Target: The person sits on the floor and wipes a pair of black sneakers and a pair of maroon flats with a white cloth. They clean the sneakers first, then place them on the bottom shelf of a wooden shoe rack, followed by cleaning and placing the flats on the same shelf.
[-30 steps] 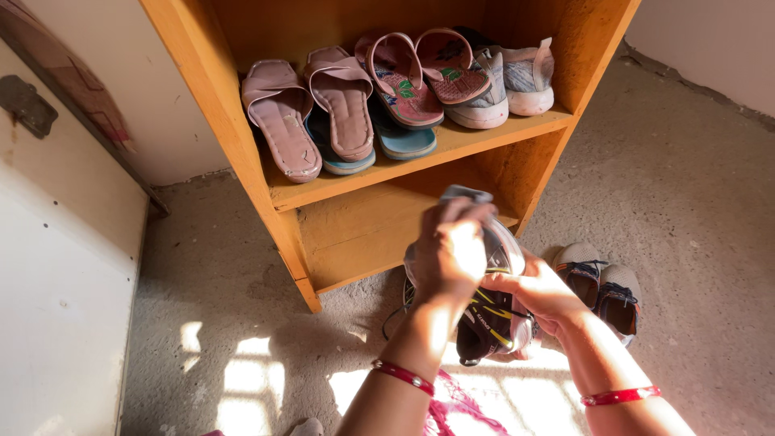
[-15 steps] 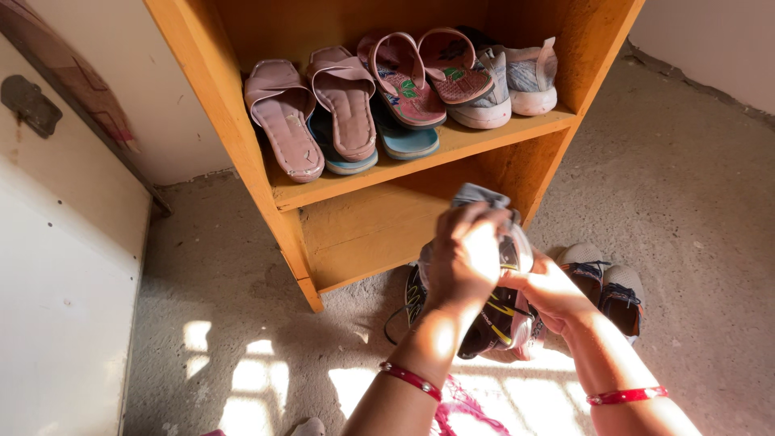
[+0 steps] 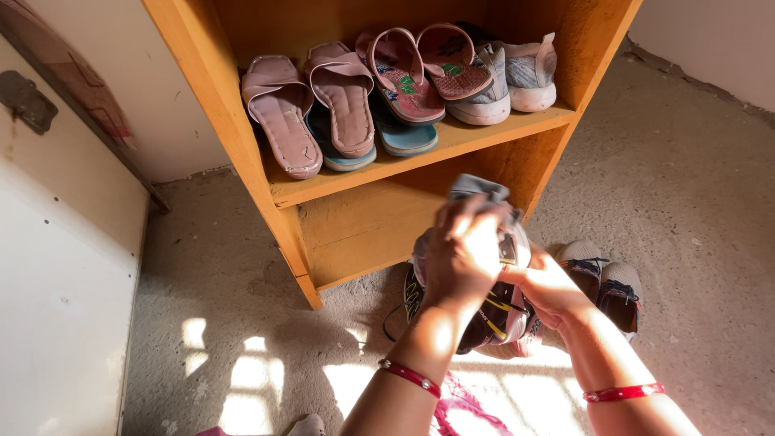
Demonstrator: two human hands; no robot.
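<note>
At far left, a white panel door (image 3: 56, 266) with a dark metal latch (image 3: 27, 101), beside grey concrete floor (image 3: 210, 266) with sun patches. Next, an orange wooden shoe rack (image 3: 218, 105); its upper shelf carries a pair of dusty pink slip-on sandals (image 3: 311, 109) lying over light blue flat slippers (image 3: 404, 139), then pink floral flip-flops (image 3: 424, 69) leaning on grey-white sneakers (image 3: 517, 77), overlapped to fit the width. Lower shelf looks bare.

In front of the rack, left hand (image 3: 460, 254) is closed, pressing a bunched grey cloth (image 3: 476, 187) onto the top of a dark sneaker with yellow stripes and loose laces (image 3: 488, 319), likely for wiping. Right hand (image 3: 549, 287) is curled around the sneaker's side, steadying it just above the floor. Red bangles on both wrists.

To the right, a pair of grey lace-up sneakers (image 3: 604, 282) on the floor, near the held one.
</note>
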